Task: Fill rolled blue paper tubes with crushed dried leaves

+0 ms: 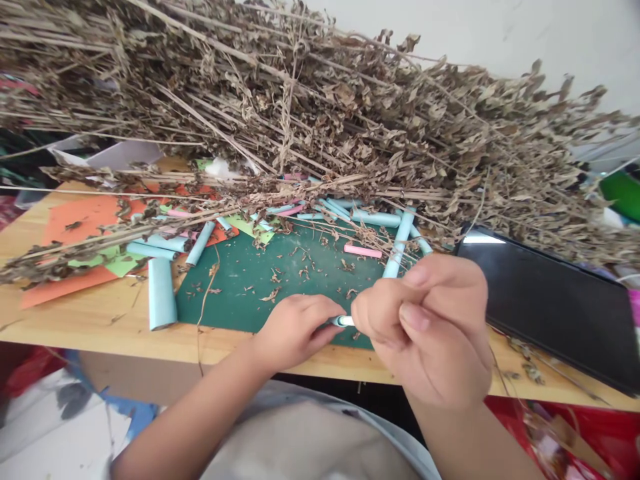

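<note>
My left hand (295, 328) and my right hand (433, 327) meet over the near edge of a green cutting mat (235, 287). Both are closed in a pinch on a small light-blue rolled paper tube (344, 321), of which only a short piece shows between the fingers. Several more light-blue paper rolls (162, 293) and a pink roll (363, 251) lie on the mat and the wooden table (100, 327).
A big heap of dry brown stalks and leaves (320, 113) covers the back of the table and overhangs the mat. Orange paper sheets (80, 220) and green scraps lie at left. A black tablet (550, 300) rests at right. Dry leaf crumbs litter the mat.
</note>
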Tool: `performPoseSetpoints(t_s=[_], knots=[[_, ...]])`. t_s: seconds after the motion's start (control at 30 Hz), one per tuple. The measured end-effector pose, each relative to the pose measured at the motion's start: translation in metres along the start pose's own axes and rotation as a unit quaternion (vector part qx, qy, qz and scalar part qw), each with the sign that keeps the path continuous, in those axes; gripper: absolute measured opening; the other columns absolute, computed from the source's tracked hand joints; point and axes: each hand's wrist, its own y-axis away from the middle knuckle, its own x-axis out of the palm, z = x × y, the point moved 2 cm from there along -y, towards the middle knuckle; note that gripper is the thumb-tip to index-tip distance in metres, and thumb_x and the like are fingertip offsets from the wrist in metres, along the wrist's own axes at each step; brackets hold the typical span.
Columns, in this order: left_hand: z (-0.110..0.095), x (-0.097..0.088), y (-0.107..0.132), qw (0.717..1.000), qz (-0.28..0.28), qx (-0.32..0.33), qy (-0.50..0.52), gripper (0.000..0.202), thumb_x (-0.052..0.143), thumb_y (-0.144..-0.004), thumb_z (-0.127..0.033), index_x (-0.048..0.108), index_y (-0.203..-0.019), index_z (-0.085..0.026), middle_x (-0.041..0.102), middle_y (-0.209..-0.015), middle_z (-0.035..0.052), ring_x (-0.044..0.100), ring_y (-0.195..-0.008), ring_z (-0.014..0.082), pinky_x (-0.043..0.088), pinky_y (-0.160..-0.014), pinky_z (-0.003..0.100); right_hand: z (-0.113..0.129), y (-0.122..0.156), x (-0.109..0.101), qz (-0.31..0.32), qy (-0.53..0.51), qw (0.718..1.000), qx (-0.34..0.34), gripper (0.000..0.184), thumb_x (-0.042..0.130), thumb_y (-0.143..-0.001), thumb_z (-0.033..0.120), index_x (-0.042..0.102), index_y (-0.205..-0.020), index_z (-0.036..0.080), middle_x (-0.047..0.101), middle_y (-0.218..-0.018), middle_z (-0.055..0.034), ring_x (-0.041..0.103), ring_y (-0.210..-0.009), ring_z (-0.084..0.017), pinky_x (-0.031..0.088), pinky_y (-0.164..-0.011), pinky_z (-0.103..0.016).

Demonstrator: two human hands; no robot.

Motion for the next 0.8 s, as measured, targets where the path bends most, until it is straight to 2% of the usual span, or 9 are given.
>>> performPoseSetpoints(t_s=[0.13,0.23,0.33,0.43,0.57,0.7,0.8], knots=[[-0.0002,0.0006,-0.0002,1.000,-0.014,0.023,-0.002,0.012,0.043,-0.082,-0.025,0.050,-0.087,-0.018,0.061,-0.076,0.0004,0.057,-0.070,0.0109,0.042,-0.062,0.021,0.0001,0.0002,0.0027,0.003,0.018,0.999,0.032,0.023,0.036,-0.082,0.014,0.049,-0.094,0.028,0.026,-0.050,0.0065,0.028,-0.043,-0.009,0.025,-0.045,-0.025],[0.0002,0.0017,-0.0010,0.999,-0.017,0.035,-0.002,0.009,0.042,-0.082,-0.023,0.049,-0.086,-0.019,0.059,-0.072,-0.0009,0.055,-0.067,0.0099,0.041,-0.060,0.020,0.0031,-0.0004,0.0003,0.019,0.016,0.999,0.044,0.013,0.041,-0.082,0.028,0.052,-0.085,0.025,0.031,-0.053,0.0046,0.031,-0.046,-0.010,0.026,-0.045,-0.025],[-0.0002,0.0013,-0.0023,0.999,-0.016,0.039,-0.003,0.008,0.042,-0.082,-0.022,0.048,-0.085,-0.019,0.059,-0.073,-0.0007,0.055,-0.068,0.0102,0.041,-0.060,0.021,0.0058,-0.0011,-0.0037,0.036,0.081,0.996,0.024,0.025,0.053,-0.074,0.043,0.053,-0.065,0.019,0.043,-0.073,-0.0021,0.041,-0.059,-0.012,0.033,-0.051,-0.028],[-0.0013,0.0002,-0.0032,1.000,-0.011,0.029,-0.001,0.008,0.042,-0.083,-0.023,0.048,-0.084,-0.019,0.058,-0.072,-0.0010,0.054,-0.066,0.0095,0.041,-0.057,0.020,0.0047,0.0001,-0.0065,0.027,0.100,0.995,0.002,0.026,0.060,-0.071,0.036,0.051,-0.055,0.017,0.046,-0.086,-0.0038,0.043,-0.064,-0.011,0.035,-0.054,-0.028],[-0.0020,0.0002,-0.0030,1.000,-0.002,0.018,0.009,0.013,0.038,-0.084,-0.025,0.049,-0.078,-0.019,0.057,-0.070,-0.0010,0.054,-0.064,0.0105,0.041,-0.058,0.023,0.0009,0.0015,-0.0064,0.023,0.088,0.996,-0.006,0.012,0.061,-0.072,0.027,0.058,-0.063,0.019,0.048,-0.071,-0.0025,0.047,-0.064,-0.013,0.038,-0.054,-0.029],[-0.0004,0.0017,-0.0019,1.000,0.000,0.016,0.012,0.014,0.041,-0.083,-0.028,0.049,-0.077,-0.019,0.056,-0.067,-0.0013,0.054,-0.064,0.0115,0.041,-0.058,0.024,-0.0009,0.0006,-0.0048,0.044,0.090,0.995,-0.020,0.012,0.058,-0.075,0.028,0.061,-0.067,0.020,0.050,-0.059,-0.0013,0.050,-0.063,-0.014,0.039,-0.054,-0.029],[0.0014,0.0034,-0.0011,1.000,-0.012,0.023,0.002,0.011,0.044,-0.081,-0.029,0.049,-0.083,-0.019,0.056,-0.066,-0.0012,0.054,-0.065,0.0117,0.041,-0.058,0.024,-0.0029,0.0005,-0.0053,0.046,0.091,0.995,-0.026,0.011,0.056,-0.076,0.028,0.061,-0.070,0.021,0.052,-0.060,-0.0014,0.050,-0.064,-0.014,0.040,-0.055,-0.029]])
